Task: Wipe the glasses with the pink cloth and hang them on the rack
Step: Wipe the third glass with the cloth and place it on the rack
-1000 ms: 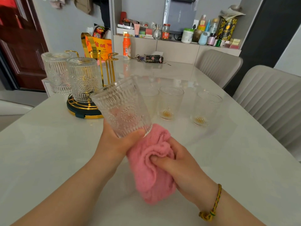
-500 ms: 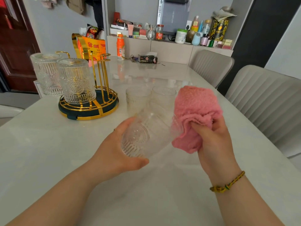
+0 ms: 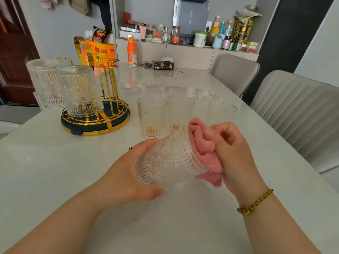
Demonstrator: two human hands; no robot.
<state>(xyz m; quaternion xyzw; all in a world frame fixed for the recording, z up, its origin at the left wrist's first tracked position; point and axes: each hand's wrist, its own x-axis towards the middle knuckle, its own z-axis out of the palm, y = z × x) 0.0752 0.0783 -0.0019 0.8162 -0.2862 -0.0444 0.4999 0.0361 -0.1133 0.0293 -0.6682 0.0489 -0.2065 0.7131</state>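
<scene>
My left hand [image 3: 128, 176] grips an embossed clear glass [image 3: 167, 160] lying on its side above the table, mouth pointing right. My right hand [image 3: 233, 154] holds the bunched pink cloth [image 3: 203, 151] pressed against the glass's mouth. Two glasses [image 3: 80, 90] hang upside down on the gold rack [image 3: 97, 123] at the left, one behind the other [image 3: 44, 83]. Three more glasses stand upright beyond my hands: one [image 3: 151, 116], a second [image 3: 180, 112], a third [image 3: 222, 112].
The white table [image 3: 55, 171] runs back to a shelf of bottles and jars. An orange bottle [image 3: 132, 52], keys and a dark packet [image 3: 163, 65] lie at the far end. Two grey chairs [image 3: 302, 114] line the right side.
The glass went from upright and raised to lying sideways lower down. The cloth moved from under the glass, up to the right, then against the glass's mouth.
</scene>
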